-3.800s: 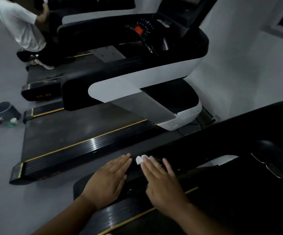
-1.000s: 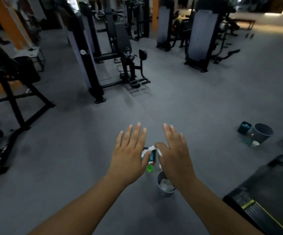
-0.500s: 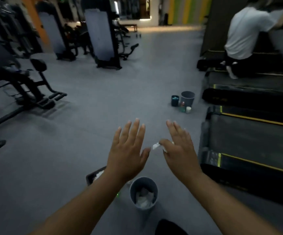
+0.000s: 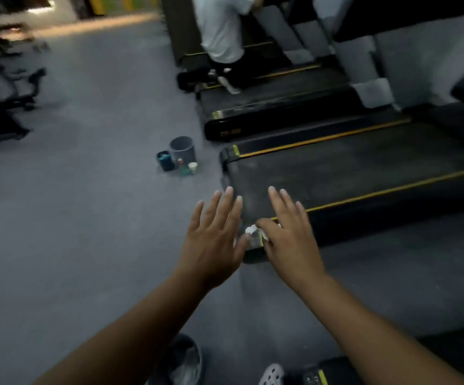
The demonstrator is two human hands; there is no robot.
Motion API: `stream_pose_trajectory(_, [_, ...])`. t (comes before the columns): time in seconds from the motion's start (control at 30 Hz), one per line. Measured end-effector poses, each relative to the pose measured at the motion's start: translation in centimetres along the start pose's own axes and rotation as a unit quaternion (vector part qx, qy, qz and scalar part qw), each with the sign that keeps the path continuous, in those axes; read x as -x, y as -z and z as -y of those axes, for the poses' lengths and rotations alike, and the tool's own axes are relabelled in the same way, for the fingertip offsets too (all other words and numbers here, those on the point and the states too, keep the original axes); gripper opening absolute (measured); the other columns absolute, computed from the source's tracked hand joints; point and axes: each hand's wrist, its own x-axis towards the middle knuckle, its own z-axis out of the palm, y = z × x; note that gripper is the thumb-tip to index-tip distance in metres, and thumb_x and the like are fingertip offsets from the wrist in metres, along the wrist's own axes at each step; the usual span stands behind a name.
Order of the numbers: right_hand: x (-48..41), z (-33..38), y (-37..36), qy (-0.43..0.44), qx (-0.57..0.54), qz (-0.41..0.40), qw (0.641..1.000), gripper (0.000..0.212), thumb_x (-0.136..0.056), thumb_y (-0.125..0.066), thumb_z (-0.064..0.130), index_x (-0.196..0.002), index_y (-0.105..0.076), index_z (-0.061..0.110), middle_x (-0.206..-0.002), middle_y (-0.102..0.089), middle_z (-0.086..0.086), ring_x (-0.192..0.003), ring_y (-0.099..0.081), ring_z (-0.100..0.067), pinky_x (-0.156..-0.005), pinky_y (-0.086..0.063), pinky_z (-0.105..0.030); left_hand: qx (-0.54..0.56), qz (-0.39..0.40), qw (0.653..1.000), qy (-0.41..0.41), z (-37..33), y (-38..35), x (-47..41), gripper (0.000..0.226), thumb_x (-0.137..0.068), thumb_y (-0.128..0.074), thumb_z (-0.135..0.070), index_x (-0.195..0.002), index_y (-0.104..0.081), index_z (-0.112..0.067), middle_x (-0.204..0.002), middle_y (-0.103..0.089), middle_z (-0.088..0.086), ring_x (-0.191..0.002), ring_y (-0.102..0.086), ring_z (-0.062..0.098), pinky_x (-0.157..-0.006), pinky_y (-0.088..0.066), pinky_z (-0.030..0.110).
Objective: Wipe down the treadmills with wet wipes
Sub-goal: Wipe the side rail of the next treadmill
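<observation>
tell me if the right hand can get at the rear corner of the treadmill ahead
Probably yes: the right hand, pinching a wet wipe under its thumb, hovers over the treadmill at its rear corner, with nothing between them; the open left hand sits to the side.

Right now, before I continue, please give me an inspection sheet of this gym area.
Surface: grey floor; black treadmill with yellow stripes.
Job's things: white wipe held near the treadmill's rear corner.
Clutter: bucket, dark tub, bottle and cup grouped on floor; bin with crumpled wipes near feet.
Hands: left hand open, fingers straight; right hand pinches the wipe with its thumb.
Cables: nothing seen.
Surroundings: person in white shirt on farther treadmill; blurred gym machine at left.
</observation>
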Motion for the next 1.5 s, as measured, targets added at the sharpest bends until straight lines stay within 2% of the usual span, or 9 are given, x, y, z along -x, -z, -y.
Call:
stream_pose_trajectory(0.3, [2.6,-19.3,6.3,-0.263,0.104,-0.042,0.958,0.014,-0.087,-0.071,0.008,-0.092,-0.063,0.018,-0.164,-0.026,-0.013,-0.153,-0.019,-0.029,-0.123,-0.015,-0.047,0.055,0.052,0.959,-0.272,-16.2,-8.6,-19.3,0.065,-0.1,-0.035,-0.048,-0.153,-0.038,-0.01,-0.162,-0.032,0.012,-0.15,-0.029,0.028,-0.119,-0.029,0.053])
stream_pose_trajectory(0.57, [8.1,-28.1,10.3,-0.487,0.194,-0.101,0.845,0.009,-0.09,-0.067,0.012,-0.088,-0.064,0.02,-0.164,-0.026,-0.014,-0.153,-0.018,-0.03,-0.123,-0.016,-0.048,0.137,0.067,0.842,-0.518,-30.5,-14.8,-29.4,0.066,-0.102,-0.034,-0.047,-0.156,-0.034,-0.01,-0.164,-0.028,0.012,-0.152,-0.025,0.028,-0.12,-0.026,0.053])
stream_pose_trajectory(0.8, [12.9,-28.6,11.1,-0.641,0.245,-0.178,0.705,0.012,-0.085,-0.071,0.01,-0.089,-0.064,0.018,-0.163,-0.029,-0.013,-0.152,-0.024,-0.029,-0.121,-0.023,-0.05,0.163,0.104,0.694,-0.694,-41.1,-18.0,-30.7,0.067,-0.102,-0.029,-0.05,-0.157,-0.027,-0.012,-0.165,-0.024,0.01,-0.152,-0.024,0.027,-0.122,-0.024,0.052])
stream_pose_trajectory(0.87, [15.1,-27.7,11.1,-0.679,0.263,-0.201,0.656,0.005,-0.091,-0.06,0.018,-0.091,-0.065,0.019,-0.163,-0.028,-0.013,-0.152,-0.023,-0.029,-0.121,-0.025,-0.05,0.168,0.109,0.641,-0.741,-44.2,-18.3,-29.8,0.066,-0.102,-0.032,-0.049,-0.156,-0.029,-0.012,-0.165,-0.025,0.009,-0.152,-0.024,0.026,-0.121,-0.025,0.052])
stream_pose_trajectory(1.0, [19.4,-26.5,11.0,-0.746,0.283,-0.26,0.545,0.03,-0.097,-0.038,0.03,-0.091,-0.065,0.021,-0.161,-0.031,-0.015,-0.15,-0.026,-0.033,-0.119,-0.028,-0.052,0.153,0.104,0.538,-0.823,-50.7,-19.6,-26.2,0.065,-0.101,-0.034,-0.048,-0.154,-0.035,-0.01,-0.163,-0.029,0.01,-0.151,-0.026,0.026,-0.121,-0.02,0.048])
stream_pose_trajectory(1.1, [22.6,-26.4,10.0,-0.787,0.288,-0.263,0.478,0.005,-0.092,-0.059,0.018,-0.091,-0.064,0.02,-0.16,-0.033,-0.017,-0.148,-0.03,-0.036,-0.117,-0.03,-0.053,0.133,0.117,0.464,-0.868,-54.6,-21.1,-23.1,0.067,-0.099,-0.034,-0.048,-0.154,-0.037,-0.01,-0.163,-0.03,0.01,-0.151,-0.028,0.026,-0.121,-0.025,0.05])
stream_pose_trajectory(1.17, [24.4,-26.4,9.2,-0.814,0.276,-0.268,0.437,0.01,-0.086,-0.073,0.016,-0.092,-0.065,0.02,-0.16,-0.033,-0.016,-0.148,-0.031,-0.036,-0.117,-0.028,-0.051,0.116,0.12,0.42,-0.892,-56.7,-22.4,-21.3,0.068,-0.099,-0.034,-0.049,-0.154,-0.036,-0.011,-0.164,-0.028,0.01,-0.151,-0.027,0.026,-0.12,-0.025,0.05])
stream_pose_trajectory(1.33, [27.0,-25.7,6.2,-0.865,0.248,-0.3,0.316,0.017,-0.082,-0.077,0.01,-0.092,-0.065,0.019,-0.158,-0.037,-0.019,-0.145,-0.037,-0.038,-0.114,-0.032,-0.051,0.079,0.136,0.312,-0.937,-60.4,-25.7,-17.6,0.069,-0.097,-0.035,-0.05,-0.155,-0.036,-0.011,-0.164,-0.027,0.011,-0.151,-0.026,0.027,-0.12,-0.02,0.049])
stream_pose_trajectory(1.5, [26.3,-25.6,0.5,-0.901,0.194,-0.352,0.166,0.017,-0.081,-0.078,0.008,-0.09,-0.065,0.015,-0.153,-0.045,-0.018,-0.135,-0.051,-0.037,-0.099,-0.052,-0.048,0.065,0.143,0.149,-0.976,-61.1,-29.9,-13.7,0.069,-0.097,-0.037,-0.05,-0.155,-0.036,-0.012,-0.164,-0.027,0.01,-0.151,-0.027,0.026,-0.119,-0.021,0.049])
